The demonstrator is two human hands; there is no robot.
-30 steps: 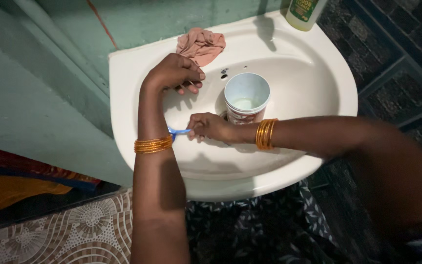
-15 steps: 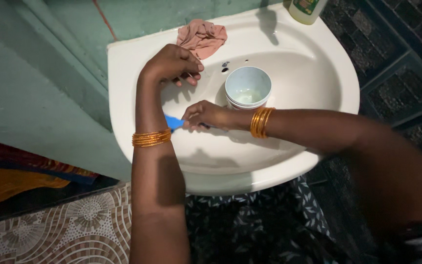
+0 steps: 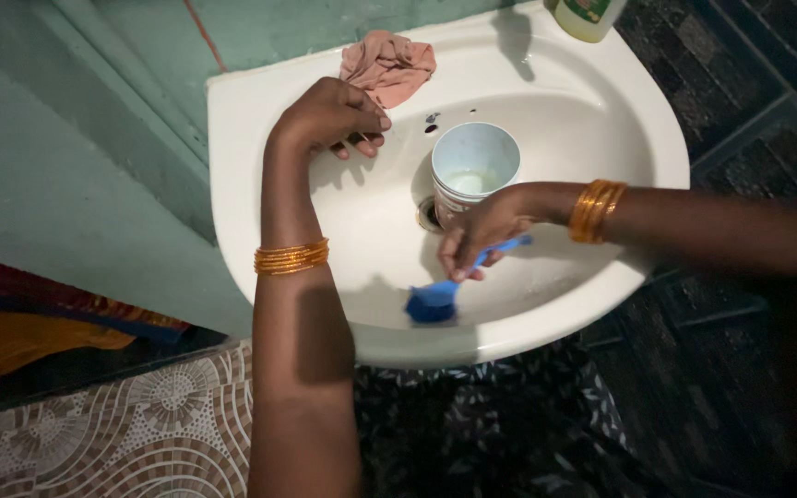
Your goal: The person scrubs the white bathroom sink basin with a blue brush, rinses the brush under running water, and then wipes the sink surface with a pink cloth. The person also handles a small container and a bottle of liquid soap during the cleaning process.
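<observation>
While the right hand (image 3: 481, 235) is wrapped tight around the blue brush (image 3: 445, 293), the brush head presses on the white sink (image 3: 592, 138) bowl just below that hand, near the front rim. A cup (image 3: 474, 164) stands in the bowl right above the right hand. The left hand (image 3: 329, 115) rests on the sink's back edge, fingers curled together. A pink cloth (image 3: 387, 65) lies just past it.
</observation>
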